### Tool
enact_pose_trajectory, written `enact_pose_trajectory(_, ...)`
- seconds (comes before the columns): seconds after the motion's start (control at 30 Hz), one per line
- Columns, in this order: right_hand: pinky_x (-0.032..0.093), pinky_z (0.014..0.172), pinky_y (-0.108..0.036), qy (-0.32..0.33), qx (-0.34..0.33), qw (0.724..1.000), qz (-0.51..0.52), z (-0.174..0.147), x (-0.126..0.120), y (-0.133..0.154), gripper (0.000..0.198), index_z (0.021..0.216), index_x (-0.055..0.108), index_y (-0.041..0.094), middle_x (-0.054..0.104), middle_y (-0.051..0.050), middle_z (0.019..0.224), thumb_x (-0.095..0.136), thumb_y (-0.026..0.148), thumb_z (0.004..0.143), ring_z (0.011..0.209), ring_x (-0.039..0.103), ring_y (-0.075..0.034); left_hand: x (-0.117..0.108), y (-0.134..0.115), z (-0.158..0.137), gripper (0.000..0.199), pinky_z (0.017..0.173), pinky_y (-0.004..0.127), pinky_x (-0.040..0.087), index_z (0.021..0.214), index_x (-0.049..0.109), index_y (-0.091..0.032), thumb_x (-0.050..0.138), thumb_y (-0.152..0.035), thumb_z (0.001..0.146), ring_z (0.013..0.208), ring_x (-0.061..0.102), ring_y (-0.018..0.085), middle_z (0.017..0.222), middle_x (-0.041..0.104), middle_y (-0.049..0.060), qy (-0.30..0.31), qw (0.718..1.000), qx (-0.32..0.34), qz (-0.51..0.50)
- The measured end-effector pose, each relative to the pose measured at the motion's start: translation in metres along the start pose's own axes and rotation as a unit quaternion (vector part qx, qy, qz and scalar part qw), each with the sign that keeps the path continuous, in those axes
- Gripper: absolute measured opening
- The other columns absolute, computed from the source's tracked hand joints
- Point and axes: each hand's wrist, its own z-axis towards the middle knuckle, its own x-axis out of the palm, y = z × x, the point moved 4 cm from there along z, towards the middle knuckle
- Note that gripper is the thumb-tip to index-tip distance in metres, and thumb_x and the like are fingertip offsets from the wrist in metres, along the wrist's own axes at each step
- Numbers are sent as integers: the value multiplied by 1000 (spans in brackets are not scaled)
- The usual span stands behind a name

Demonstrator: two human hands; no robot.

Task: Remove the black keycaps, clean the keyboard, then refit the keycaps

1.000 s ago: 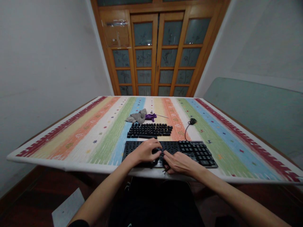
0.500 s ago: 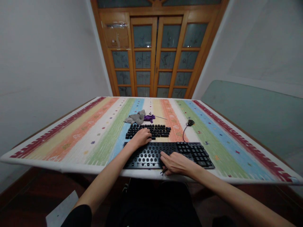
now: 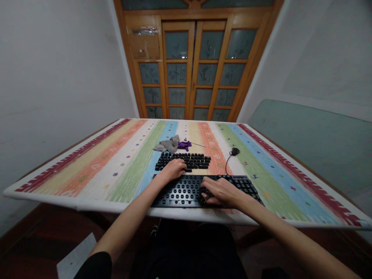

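Observation:
A black keyboard [image 3: 178, 192] lies at the table's near edge. Its left and middle part shows bare switch stems, while keycaps sit on its right part. Behind it, loose black keycaps [image 3: 197, 161] are laid out in rows. My left hand [image 3: 173, 169] rests among the nearest loose keycaps by the keyboard's back edge, fingers bent together; what is under its fingertips is hidden. Over the keyboard's right-middle part, my right hand [image 3: 219, 190] is closed around a small dark tool with thin wire prongs, which looks like a keycap puller [image 3: 207, 197], mostly covered by the fingers.
Beyond the keycaps lie a grey cloth [image 3: 168, 144], a purple cloth [image 3: 184, 145] and a thin dark stick [image 3: 199, 145]. A coiled black cable [image 3: 235, 151] runs to the keyboard's back. The striped tablecloth [image 3: 116, 166] covers the table; wooden doors [image 3: 193, 69] stand behind.
My right hand has moved a little right and away from the table's front edge, further over the keyboard. My left hand stays among the keycaps. The view has shifted slightly.

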Motion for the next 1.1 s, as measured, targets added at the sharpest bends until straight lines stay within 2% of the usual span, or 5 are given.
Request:
enact_pose_trajectory(0.13, 36, 57, -26, -43, 54, 997, 17, 11, -4, -30, 19, 109, 61, 15, 64, -9, 102, 56, 24, 93, 73, 62, -17, -1, 1, -4, 7, 83, 29, 49, 88, 70, -18, 64, -15, 84, 90, 61, 20, 91, 64, 5, -10, 1000, -7, -4)
enact_pose_trajectory(0.33, 43, 68, -27, 12, 126, 992, 14, 38, 4, -57, 27, 115, 67, 18, 65, -10, 112, 60, 16, 89, 91, 65, -22, 2, 2, -4, 7, 84, 29, 48, 89, 70, -17, 65, -15, 85, 92, 60, 20, 93, 64, 6, -5, 1000, -13, -15)
enact_pose_trajectory(0.53, 44, 71, -28, 82, 150, 985, 1, 59, 7, -54, 22, 108, 72, 17, 67, -12, 107, 55, 22, 94, 91, 66, -23, 3, 3, -3, 6, 83, 29, 48, 88, 69, -17, 64, -15, 85, 92, 60, 20, 91, 64, 5, -7, 1000, -12, -25)
enact_pose_trajectory(0.7, 45, 74, -29, 107, 172, 979, 0, 65, 3, -48, 22, 106, 72, 15, 67, -13, 109, 55, 24, 95, 96, 66, -25, 4, 4, -3, 6, 82, 29, 48, 88, 69, -17, 64, -15, 85, 92, 60, 20, 92, 64, 5, -9, 1000, -11, -22)
enact_pose_trajectory(1.1, 46, 73, -29, 71, 163, 984, 14, 67, 10, -52, 19, 104, 72, 16, 67, -13, 107, 59, 25, 93, 94, 66, -25, 5, 5, -4, 7, 84, 30, 49, 88, 69, -17, 63, -16, 85, 93, 59, 20, 92, 63, 5, -11, 1000, -5, -28)
